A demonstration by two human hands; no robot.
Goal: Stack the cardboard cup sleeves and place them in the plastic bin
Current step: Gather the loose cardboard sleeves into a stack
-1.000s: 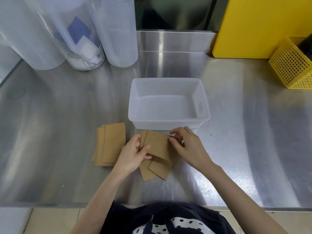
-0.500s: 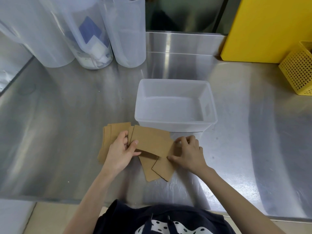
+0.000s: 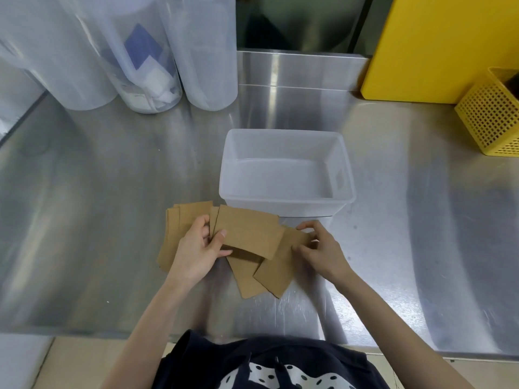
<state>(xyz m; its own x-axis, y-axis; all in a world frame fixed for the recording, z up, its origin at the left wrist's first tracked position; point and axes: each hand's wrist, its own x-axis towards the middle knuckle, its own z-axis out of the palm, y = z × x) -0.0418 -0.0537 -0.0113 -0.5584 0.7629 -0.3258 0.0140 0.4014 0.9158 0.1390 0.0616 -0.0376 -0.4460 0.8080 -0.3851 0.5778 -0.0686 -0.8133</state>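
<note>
Left hand (image 3: 196, 249) pinching a flat cardboard sleeve (image 3: 250, 234) by its left end, right hand (image 3: 320, 248) with fingertips closed on another sleeve (image 3: 280, 265) lying on the steel desk (image 3: 112, 192), third stack (image 3: 179, 228) at left, empty plastic bin (image 3: 286, 203) just behind

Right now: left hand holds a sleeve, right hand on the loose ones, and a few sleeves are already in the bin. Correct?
Not quite. The bin is empty in the head view; every sleeve is on the counter. The rest holds: the left hand holds a sleeve, and the right hand is on the loose sleeves.
</note>
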